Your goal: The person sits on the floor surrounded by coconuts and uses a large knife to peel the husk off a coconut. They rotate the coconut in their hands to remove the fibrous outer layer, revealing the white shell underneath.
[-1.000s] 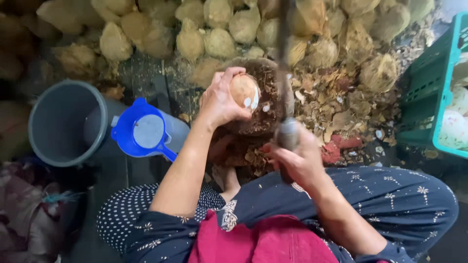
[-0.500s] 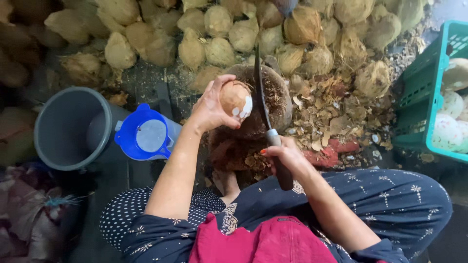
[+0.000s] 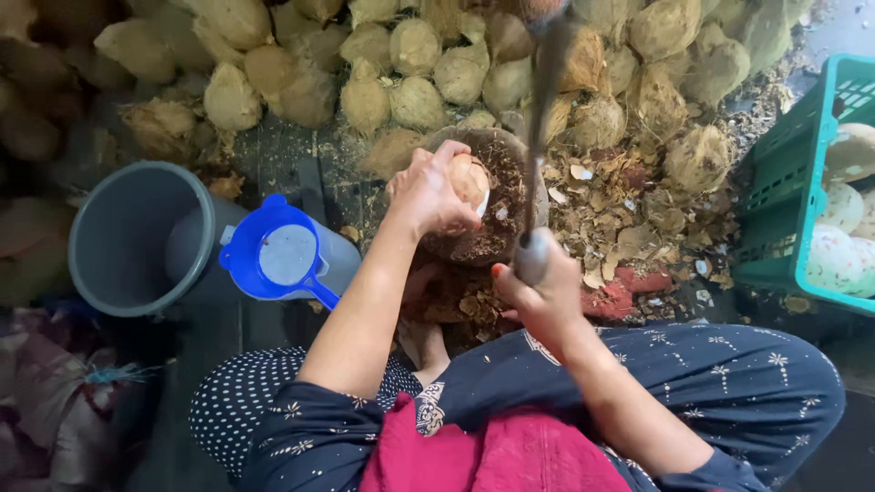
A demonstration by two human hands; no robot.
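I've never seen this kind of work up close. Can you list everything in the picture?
coconut: one, pale brown, in left hand
knife: one, dark, blurred, raised in right hand
block: one, brown, under the coconut
husked coconuts: many, tan, piled at top
shell chips: many, brown, right of block
bucket: one, grey, left
jug: one, blue, beside bucket
crate: one, green, right, holding pale peeled coconuts
left hand: gripping coconut
right hand: gripping knife handle

No packages, labels, signs or screens anywhere in view, from twelve o'clock round to six.
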